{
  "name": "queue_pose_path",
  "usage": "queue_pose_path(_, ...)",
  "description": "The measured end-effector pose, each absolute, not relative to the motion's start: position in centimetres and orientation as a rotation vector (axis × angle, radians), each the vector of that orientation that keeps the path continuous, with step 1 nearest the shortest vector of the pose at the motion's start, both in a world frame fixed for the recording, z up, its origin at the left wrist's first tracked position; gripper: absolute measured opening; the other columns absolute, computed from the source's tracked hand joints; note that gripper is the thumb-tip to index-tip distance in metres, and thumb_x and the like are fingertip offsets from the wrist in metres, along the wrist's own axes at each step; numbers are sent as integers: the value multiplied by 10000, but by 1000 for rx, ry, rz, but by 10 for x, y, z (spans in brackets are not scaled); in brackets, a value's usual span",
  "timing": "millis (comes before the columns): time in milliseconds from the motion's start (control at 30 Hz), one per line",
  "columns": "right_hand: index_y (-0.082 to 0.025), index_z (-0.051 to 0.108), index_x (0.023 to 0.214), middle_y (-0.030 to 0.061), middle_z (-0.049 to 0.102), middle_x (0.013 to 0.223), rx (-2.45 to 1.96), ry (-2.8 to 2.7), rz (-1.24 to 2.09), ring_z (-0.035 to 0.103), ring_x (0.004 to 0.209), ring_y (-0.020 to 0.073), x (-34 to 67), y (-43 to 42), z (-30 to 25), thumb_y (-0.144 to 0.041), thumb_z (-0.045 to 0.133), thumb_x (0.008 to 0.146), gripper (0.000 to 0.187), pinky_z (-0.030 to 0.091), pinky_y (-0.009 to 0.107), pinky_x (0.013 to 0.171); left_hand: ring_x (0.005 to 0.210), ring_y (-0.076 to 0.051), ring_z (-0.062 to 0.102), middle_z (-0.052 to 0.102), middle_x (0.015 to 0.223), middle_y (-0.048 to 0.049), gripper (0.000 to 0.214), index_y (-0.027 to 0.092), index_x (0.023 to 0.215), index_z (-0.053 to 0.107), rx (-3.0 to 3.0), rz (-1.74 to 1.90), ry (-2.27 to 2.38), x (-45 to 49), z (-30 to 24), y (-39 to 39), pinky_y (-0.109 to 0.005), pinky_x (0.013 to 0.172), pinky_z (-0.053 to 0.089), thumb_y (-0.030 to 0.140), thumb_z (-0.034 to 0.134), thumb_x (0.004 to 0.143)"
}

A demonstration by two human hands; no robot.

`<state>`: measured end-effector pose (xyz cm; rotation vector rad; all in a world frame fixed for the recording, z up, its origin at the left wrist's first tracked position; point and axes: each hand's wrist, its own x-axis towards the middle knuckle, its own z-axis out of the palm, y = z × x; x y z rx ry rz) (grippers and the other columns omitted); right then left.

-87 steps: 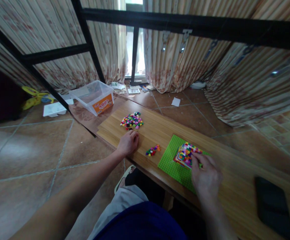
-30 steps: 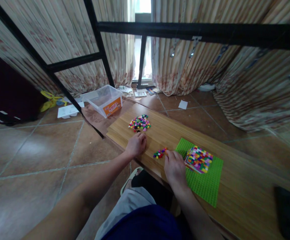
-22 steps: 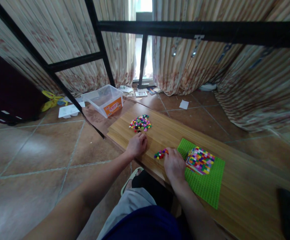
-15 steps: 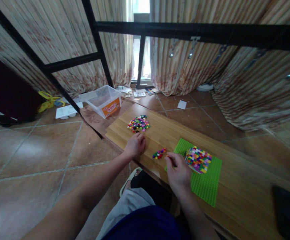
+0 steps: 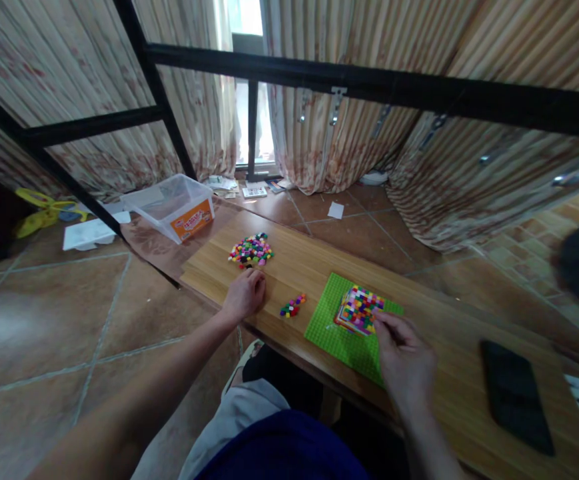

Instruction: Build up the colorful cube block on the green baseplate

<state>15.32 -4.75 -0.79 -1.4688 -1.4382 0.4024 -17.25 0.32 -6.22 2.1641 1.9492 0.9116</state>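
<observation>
My right hand (image 5: 403, 347), thumb and forefinger pinched together, is at the right edge of a multicoloured block of toy bricks (image 5: 360, 309). The small toy brick between its fingertips is mostly hidden. That block stands on a green studded baseplate (image 5: 332, 300). My left hand (image 5: 246, 292) rests on the table with its fingers curled closed; anything inside them is hidden. Just beyond it lies a heap of loose coloured bricks (image 5: 251, 250). Between the left hand and the baseplate is a smaller group of bricks (image 5: 293, 306).
The wooden table (image 5: 449, 360) carries a dark flat object (image 5: 515, 397) at the right. A clear plastic bin (image 5: 169, 207) with an orange label stands past its left end. A black metal frame (image 5: 279, 70) runs in front of striped curtains (image 5: 329, 147).
My right hand has moved right, from beside the small brick group to the block's right edge. My left hand stays near the heap. The view has turned to the right.
</observation>
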Motion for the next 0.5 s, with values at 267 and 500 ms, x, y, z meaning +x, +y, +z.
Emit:
queue_pose_path(267, -203, 741, 1009, 90, 749, 977, -1458, -1826, -37, 690, 869, 216, 155, -25, -10, -318, 494, 938, 281, 546, 367, 794, 834, -199, 621, 631, 896, -63, 142, 194, 890, 627, 2168, 905, 1943, -173, -64, 5, -300, 765, 504, 201, 493, 938)
queue_pose_path(500, -195, 732, 1029, 96, 741, 975, -1492, -1867, -84, 677, 847, 210, 154, -20, -16, -304, 486, 939, 283, 541, 363, 786, 846, -198, 618, 630, 904, -62, 137, 200, 890, 631, 2143, 892, 1948, -173, -63, 4, -300, 775, 504, 199, 500, 929)
